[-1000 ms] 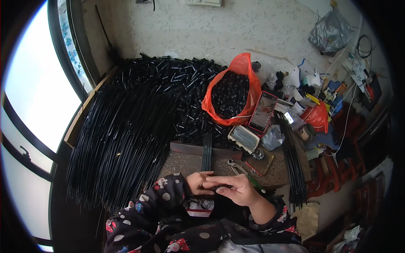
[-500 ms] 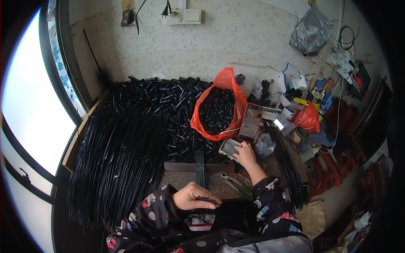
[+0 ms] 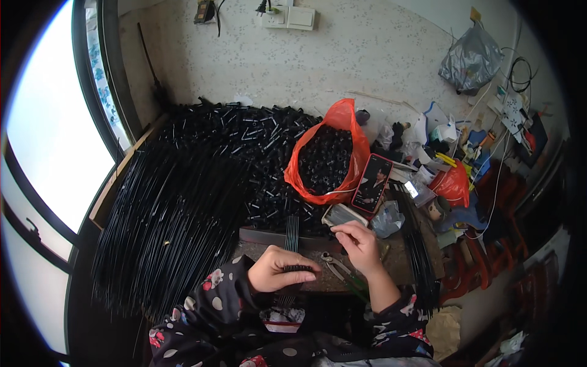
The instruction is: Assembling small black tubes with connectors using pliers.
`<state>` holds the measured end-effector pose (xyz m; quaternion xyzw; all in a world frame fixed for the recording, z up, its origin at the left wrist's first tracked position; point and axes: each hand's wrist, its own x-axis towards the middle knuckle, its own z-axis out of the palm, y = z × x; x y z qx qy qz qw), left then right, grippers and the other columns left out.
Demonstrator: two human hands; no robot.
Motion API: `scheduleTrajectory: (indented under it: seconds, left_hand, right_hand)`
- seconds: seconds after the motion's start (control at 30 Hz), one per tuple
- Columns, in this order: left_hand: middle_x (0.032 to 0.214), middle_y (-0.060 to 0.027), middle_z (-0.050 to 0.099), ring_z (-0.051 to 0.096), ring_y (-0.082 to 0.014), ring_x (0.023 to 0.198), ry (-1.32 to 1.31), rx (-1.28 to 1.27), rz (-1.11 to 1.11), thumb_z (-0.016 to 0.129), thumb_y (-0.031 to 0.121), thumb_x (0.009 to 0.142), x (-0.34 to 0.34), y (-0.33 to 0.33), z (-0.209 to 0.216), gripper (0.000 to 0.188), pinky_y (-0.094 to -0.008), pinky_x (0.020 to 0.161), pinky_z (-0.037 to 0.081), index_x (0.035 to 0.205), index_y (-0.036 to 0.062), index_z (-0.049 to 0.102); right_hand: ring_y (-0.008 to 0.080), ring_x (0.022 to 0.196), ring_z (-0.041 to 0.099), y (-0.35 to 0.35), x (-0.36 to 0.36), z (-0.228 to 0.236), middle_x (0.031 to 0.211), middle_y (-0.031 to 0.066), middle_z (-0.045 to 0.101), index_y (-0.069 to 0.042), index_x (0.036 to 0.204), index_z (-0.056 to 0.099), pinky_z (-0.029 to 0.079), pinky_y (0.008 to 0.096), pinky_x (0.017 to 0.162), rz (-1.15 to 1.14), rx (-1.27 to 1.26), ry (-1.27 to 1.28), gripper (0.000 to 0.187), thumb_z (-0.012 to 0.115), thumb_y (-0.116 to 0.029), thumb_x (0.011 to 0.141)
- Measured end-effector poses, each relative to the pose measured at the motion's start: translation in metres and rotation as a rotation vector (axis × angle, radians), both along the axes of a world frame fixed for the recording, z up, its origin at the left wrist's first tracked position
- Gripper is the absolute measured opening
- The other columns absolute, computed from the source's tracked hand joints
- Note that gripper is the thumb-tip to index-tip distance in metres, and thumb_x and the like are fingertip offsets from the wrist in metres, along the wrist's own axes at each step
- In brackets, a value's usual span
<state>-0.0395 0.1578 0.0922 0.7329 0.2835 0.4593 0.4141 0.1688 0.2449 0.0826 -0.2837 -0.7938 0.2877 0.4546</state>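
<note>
My left hand (image 3: 282, 269) is closed around a small bundle of thin black rods (image 3: 292, 232). Their far ends reach past a dark reddish bar (image 3: 263, 236), and their near ends form a row of dark tips between thumb and fingers. My right hand (image 3: 359, 246) has thumb and fingertips pinched together just on the near side of a small open box (image 3: 345, 214) of thin grey pieces. Whatever is in that pinch is too small to make out. Pliers (image 3: 336, 267) with green handles lie on the worktable between the hands.
Long black rods (image 3: 165, 226) fill the left side, with a heap of short black tubular parts (image 3: 244, 137) behind. A red plastic bag (image 3: 361, 150) holds more black parts. A phone (image 3: 372, 183) leans beside it. Clutter, a clear bag (image 3: 387, 219) and more rods (image 3: 416, 244) stand right.
My right hand has come up off the small box and back towards me, its fingertips now pinched. The left hand keeps its grip on the rods. The whole view has shifted slightly.
</note>
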Motion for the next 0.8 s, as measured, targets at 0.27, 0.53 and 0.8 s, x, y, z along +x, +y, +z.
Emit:
scheduleTrajectory:
  seconds: [0.27,0.53,0.8]
  left_hand:
    - [0.082,-0.0121,0.066,0.065,-0.0193,0.074,-0.023,0.077,0.053,0.066,0.008,0.077,0.005,-0.004,0.001,0.016,-0.0258,0.066,0.05,0.09,-0.0015,0.065]
    - [0.081,-0.0148,0.065,0.065,-0.0251,0.074,0.033,0.137,0.039,0.067,0.01,0.077,0.013,-0.015,-0.004,0.018,-0.0281,0.065,0.05,0.089,-0.0026,0.064]
    - [0.081,-0.0151,0.064,0.063,-0.0286,0.072,0.119,0.19,-0.039,0.067,0.012,0.077,0.014,-0.017,-0.007,0.019,-0.0302,0.063,0.05,0.089,-0.003,0.063]
  right_hand:
    - [0.0249,0.07,0.052,-0.091,-0.005,0.033,0.077,0.0087,0.054,-0.001,0.09,0.064,0.045,0.0313,0.061,-0.151,0.433,-0.202,0.026,0.061,0.009,0.066]
    - [0.0248,0.068,0.052,-0.106,-0.003,0.037,0.077,0.0078,0.055,-0.001,0.091,0.065,0.045,0.0316,0.061,-0.118,0.464,-0.193,0.028,0.062,0.009,0.065]
    - [0.0246,0.072,0.054,-0.096,0.001,0.041,0.082,0.0079,0.056,-0.001,0.096,0.064,0.046,0.0317,0.062,0.121,0.483,-0.212,0.031,0.065,0.006,0.066]
